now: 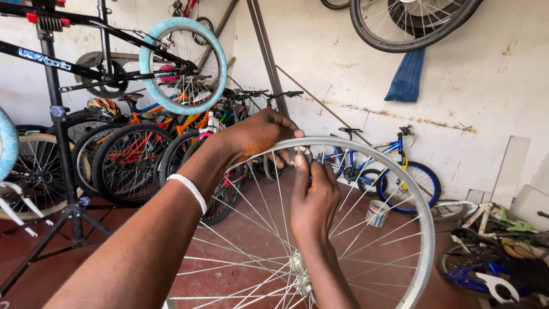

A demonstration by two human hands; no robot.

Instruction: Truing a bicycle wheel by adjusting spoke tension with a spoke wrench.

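A bare silver bicycle wheel stands upright in front of me, its rim (420,229) arching from the top centre down the right, its hub (300,269) low in the middle. My left hand (257,134) grips the top of the rim from behind; a white bead bracelet (191,191) circles that wrist. My right hand (313,197) reaches up through the spokes (366,220), its fingertips pinched at the inner side of the rim where a spoke ends. What the fingers pinch is too small to tell.
A black repair stand (60,143) at left holds a bike with a light-blue tyre (183,66). Several bikes lean along the back wall, a blue one (394,169) at right. A small tub (376,213) sits on the red floor. A wheel (412,23) and blue bag (407,74) hang above.
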